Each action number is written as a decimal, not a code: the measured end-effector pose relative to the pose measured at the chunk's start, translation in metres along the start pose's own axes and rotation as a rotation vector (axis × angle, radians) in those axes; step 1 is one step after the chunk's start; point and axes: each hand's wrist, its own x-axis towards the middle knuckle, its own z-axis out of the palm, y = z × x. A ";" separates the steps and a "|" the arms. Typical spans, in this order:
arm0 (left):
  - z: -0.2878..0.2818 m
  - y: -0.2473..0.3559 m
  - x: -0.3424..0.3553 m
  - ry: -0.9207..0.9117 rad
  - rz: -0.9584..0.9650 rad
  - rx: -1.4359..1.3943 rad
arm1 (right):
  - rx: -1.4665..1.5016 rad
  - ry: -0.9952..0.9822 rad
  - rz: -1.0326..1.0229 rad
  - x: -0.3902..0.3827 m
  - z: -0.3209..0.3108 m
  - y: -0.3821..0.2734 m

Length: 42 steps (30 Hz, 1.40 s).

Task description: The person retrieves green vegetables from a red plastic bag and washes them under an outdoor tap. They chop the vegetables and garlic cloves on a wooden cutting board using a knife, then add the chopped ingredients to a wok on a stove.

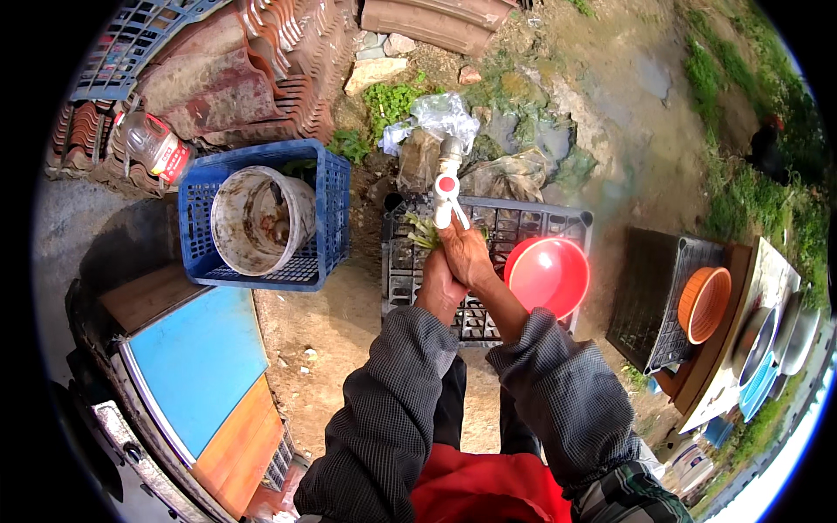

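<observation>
A white tap [448,193] with a red handle sticks out over a black plastic crate [523,220]. Right under its spout, my right hand [466,253] lies over my left hand [438,286], both closed around a bunch of green leafy stems [425,233] whose tips poke out to the left. A red plastic bowl [547,275] rests on the crate just right of my hands. Whether water runs from the tap cannot be made out.
A blue crate [324,228] holding a dirty white bucket [260,220] stands to the left. Stacked roof tiles [261,70] lie behind it. To the right sit a dark crate [649,305], an orange basket [704,303] and a table with metal pots [767,336]. Bare dirt ground lies below.
</observation>
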 end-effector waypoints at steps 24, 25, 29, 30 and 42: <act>0.070 0.043 0.000 0.333 -0.029 0.114 | -0.764 0.029 -0.981 -0.022 -0.126 -0.098; 0.071 0.043 -0.001 0.320 -0.042 0.084 | -0.834 0.022 -1.048 -0.015 -0.132 -0.103; 0.067 0.044 -0.010 0.314 -0.037 -0.037 | -0.935 -0.070 -1.181 -0.003 -0.138 -0.117; 0.069 0.045 -0.013 0.332 -0.030 -0.054 | -0.946 -0.099 -1.192 -0.002 -0.138 -0.120; 0.056 0.048 -0.061 0.127 0.094 0.084 | -0.772 0.203 -0.909 -0.035 -0.110 -0.118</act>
